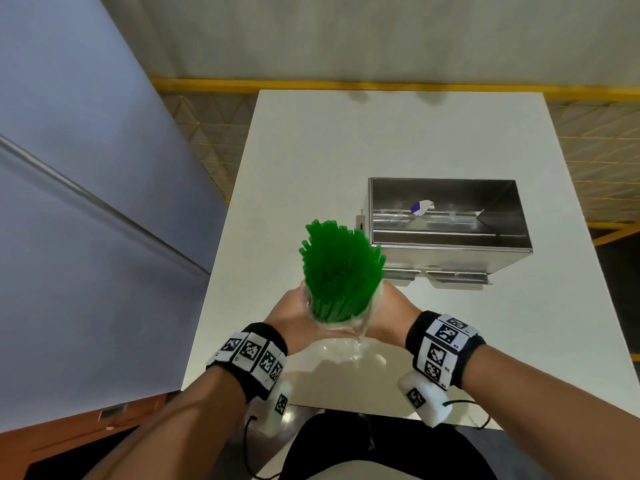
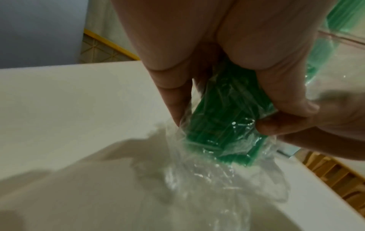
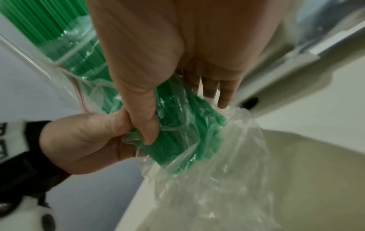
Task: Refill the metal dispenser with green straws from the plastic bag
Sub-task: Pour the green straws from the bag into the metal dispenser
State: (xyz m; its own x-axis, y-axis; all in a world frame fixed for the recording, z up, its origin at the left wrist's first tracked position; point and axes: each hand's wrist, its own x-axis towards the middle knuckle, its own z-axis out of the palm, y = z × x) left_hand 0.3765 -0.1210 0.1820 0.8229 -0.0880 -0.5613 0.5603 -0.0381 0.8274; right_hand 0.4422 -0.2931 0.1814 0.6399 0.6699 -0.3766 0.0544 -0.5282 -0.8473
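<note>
A thick bundle of green straws (image 1: 337, 268) stands upright above the near part of the white table (image 1: 311, 161), its top fanned out of a clear plastic bag (image 1: 341, 348). My left hand (image 1: 294, 318) and right hand (image 1: 391, 315) both grip the lower part of the bundle through the bag, one from each side. In the left wrist view my fingers and thumb wrap the bagged straws (image 2: 227, 118), and slack plastic (image 2: 207, 179) hangs below. In the right wrist view my thumb presses the bagged straws (image 3: 181, 129). The open metal dispenser (image 1: 446, 220) sits just behind and to the right.
Inside the dispenser lies a small white and purple scrap (image 1: 420, 206). A grey-blue wall panel (image 1: 86, 202) runs along the table's left side. Yellow floor marking (image 1: 311, 84) and mesh lie beyond the far edge. My lap is below the table's near edge.
</note>
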